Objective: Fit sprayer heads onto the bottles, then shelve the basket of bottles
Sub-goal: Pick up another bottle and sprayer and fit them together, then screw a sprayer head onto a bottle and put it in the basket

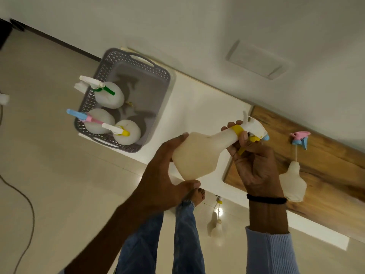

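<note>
While the left hand (158,175) cupped the base of the white bottle (199,153) above the counter (197,107), the right hand (254,161) had its fingers closed around the yellow collar of the sprayer head (254,127) at the neck. Three capped bottles stood in the grey basket (138,76); another bottle (294,182) lay on the wooden board (325,155) beside a loose pink-and-blue sprayer head (300,138)

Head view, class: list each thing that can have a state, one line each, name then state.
Held bottle: lifted, tilted, sprayer head on its neck.
Left hand: gripping the bottle's body.
Right hand: closed on the yellow collar.
Grey basket: on the white counter, holding three capped bottles.
Bottle on the wooden board: lying down, sprayer head not seated.
</note>
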